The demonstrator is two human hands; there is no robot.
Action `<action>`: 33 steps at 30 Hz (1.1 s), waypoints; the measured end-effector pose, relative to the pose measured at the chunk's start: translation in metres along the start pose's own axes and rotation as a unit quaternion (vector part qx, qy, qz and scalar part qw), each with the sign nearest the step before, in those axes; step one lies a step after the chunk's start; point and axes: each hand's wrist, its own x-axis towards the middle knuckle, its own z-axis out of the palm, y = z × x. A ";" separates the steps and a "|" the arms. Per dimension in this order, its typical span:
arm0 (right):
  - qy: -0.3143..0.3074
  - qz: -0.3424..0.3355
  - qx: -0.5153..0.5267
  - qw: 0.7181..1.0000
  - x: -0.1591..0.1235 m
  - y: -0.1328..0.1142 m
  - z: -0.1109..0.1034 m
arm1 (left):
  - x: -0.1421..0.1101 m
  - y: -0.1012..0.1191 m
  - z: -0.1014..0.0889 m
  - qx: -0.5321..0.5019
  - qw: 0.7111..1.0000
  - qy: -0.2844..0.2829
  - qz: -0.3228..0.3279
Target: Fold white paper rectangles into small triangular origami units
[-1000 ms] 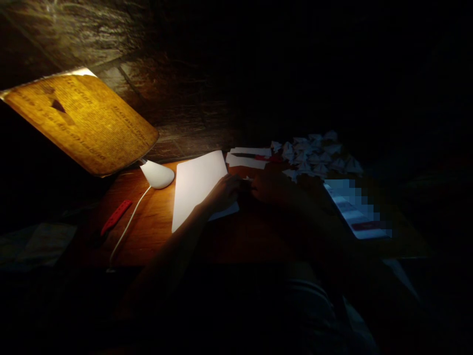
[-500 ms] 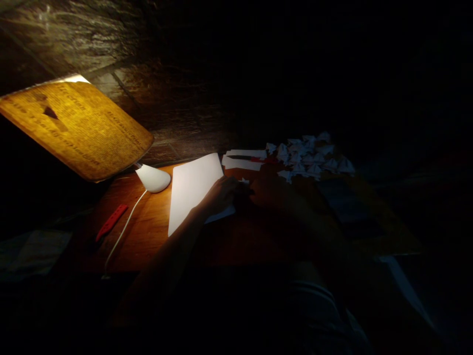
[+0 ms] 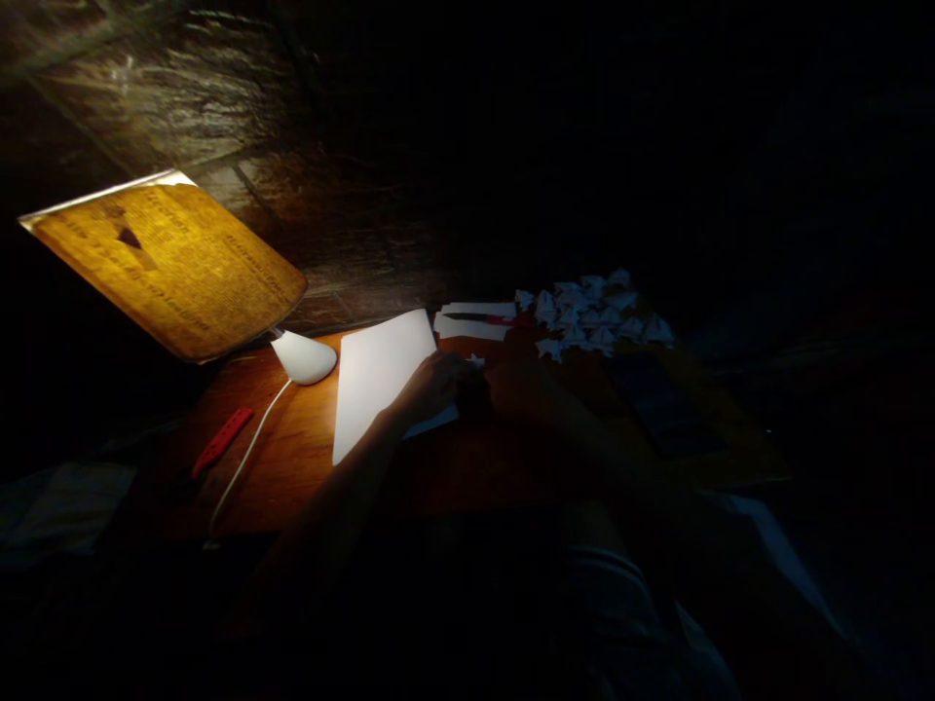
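Note:
A small white piece of folded paper (image 3: 476,360) shows its pale tip between my two hands. My left hand (image 3: 434,383) is closed on it from the left, the wrist over the right part of a stack of white paper sheets (image 3: 384,365). From the other side my right hand (image 3: 520,386) meets the same piece with its fingers bent together; deep shadow blurs their outline. Just beyond my hands lie cut strips of white paper (image 3: 471,329) with a dark-bladed, red-handled tool (image 3: 501,319) across them.
Several folded white paper pieces (image 3: 591,316) are piled at the back right. A dark flat object (image 3: 661,404) lies on the right of the wooden table (image 3: 292,448). On the left stand a lit lamp with a yellow printed shade (image 3: 168,268), its white cord (image 3: 244,458) and a red cutter (image 3: 223,440).
The view has shifted slightly, so the lamp sits a little lower and the pile further left. Both hands stay together around the small folded paper, with a bit more of its tip showing.

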 end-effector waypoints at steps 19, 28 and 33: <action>0.186 0.191 0.031 0.963 -0.092 0.046 0.058 | -0.001 0.010 -0.006 -0.015 1.000 0.027 -0.003; 0.198 0.155 0.004 0.968 -0.083 0.040 0.049 | 0.000 0.006 0.001 -0.009 1.000 0.017 -0.003; 0.178 0.087 0.066 0.978 -0.048 0.034 0.037 | 0.000 0.007 0.001 -0.012 1.000 0.011 -0.014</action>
